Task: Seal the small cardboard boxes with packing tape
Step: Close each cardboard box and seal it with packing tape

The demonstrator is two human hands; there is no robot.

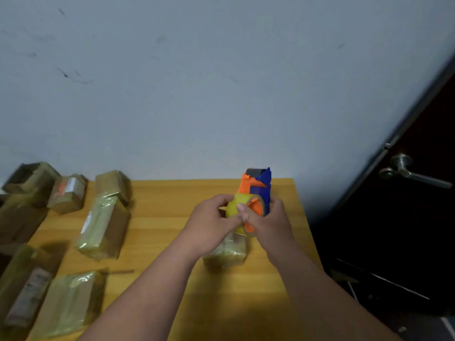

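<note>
Both hands are together over the right half of the desk [157, 242], clamped on a tape gun [256, 190] with orange and blue plastic parts. The left hand [214, 225] curls around the yellowish tape roll [235, 210] from the left side, and the right hand [270, 222] holds the tool from the right, with one finger lying across the front of the roll. The gun is held above a small box [227, 252] which stands on the desk and is already wrapped in shiny tape; the hands and the roll cover most of its top, so I cannot tell if the tool touches it. To the left lie more boxes, well apart from the hands: a long taped box [103, 227] near the middle, a smaller box [113, 183] behind it against the wall [197, 82], a box with a pale label [67, 193], and an open box [27, 175] in the far corner. Nearer the front there is a taped box [69, 303] and a box with a grey label [24, 291], and this one is cut off by the left edge. The desk is of yellow wood and stands against a pale, slightly marked wall. On the right is a dark door [423, 205] with a metal lever handle [411, 173]. The area under the door is very dark and hard to make out. The boxes at the left are blurred, so their labels cannot be read.
</note>
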